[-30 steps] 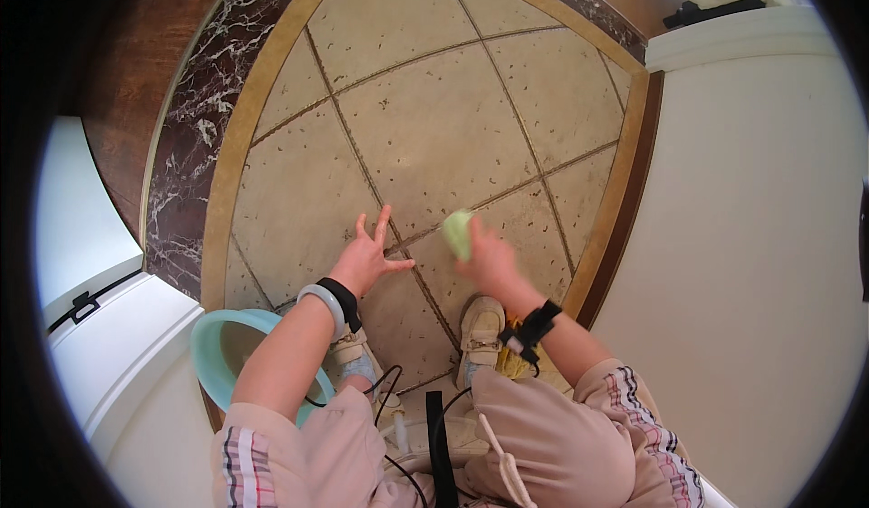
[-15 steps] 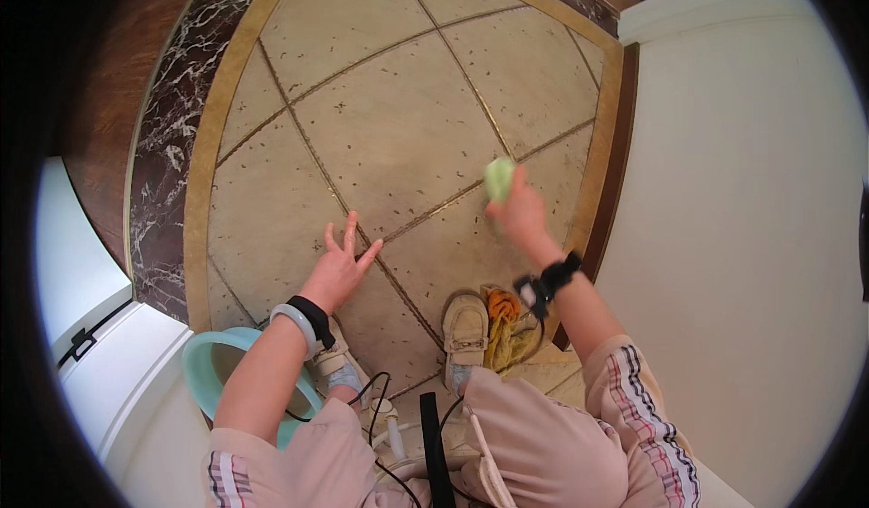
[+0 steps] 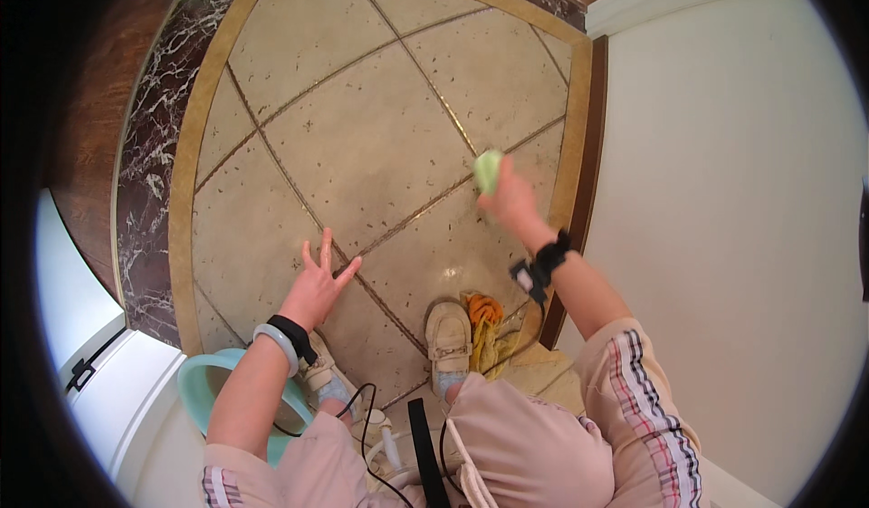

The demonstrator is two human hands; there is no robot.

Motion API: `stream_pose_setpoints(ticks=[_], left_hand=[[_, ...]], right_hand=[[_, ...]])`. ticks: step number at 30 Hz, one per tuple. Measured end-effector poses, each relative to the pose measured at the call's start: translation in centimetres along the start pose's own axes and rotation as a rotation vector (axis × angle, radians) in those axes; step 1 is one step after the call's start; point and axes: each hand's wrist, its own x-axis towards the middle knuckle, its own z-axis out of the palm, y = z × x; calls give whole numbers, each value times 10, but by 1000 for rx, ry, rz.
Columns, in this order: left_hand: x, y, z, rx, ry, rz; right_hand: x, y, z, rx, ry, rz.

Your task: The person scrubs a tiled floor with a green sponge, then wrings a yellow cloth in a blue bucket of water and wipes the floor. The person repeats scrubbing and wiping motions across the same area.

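I see the pad (image 3: 486,173) farther up and to the right along the grout line (image 3: 421,207) than a second ago, now at the crossing of two lines; half a second ago it was just short of that crossing. My view has shifted too, so the floor (image 3: 317,173) sits farther left. The rag (image 3: 490,331), mostly behind the right forearm at first, now shows its orange and yellow folds beside the right shoe (image 3: 449,334).

The pad is pale green, small and rounded, smeared by motion; I cannot tell whether it is a sponge or a brush. The right hand (image 3: 514,202) grips it from the near side, fingers closed round its edge. The left hand (image 3: 312,292) has its fingers spread near another crossing, as before; I cannot tell whether they touch the tile. Beside the left forearm stands the turquoise basin (image 3: 193,388).
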Motion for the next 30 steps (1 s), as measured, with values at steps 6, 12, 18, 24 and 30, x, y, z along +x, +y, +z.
stream_pose_setpoints(ticks=[6,12,18,24,30], left_hand=[[1,-2,-2,-75,-5,1],[-1,-5,-5,-148,-72,-18],[2,-3,-6,-227,-18,-38],[-3,-6,-36,-323,-145,-55],[-2,-5,-14,-292,-59,-43]], right_hand=[[15,27,-24,182,163,81],[-12,8,-2,-96,6,-206],[38,51,-28,274,255,200],[3,23,-23,-34,-24,-53],[26,30,-30,49,124,87]])
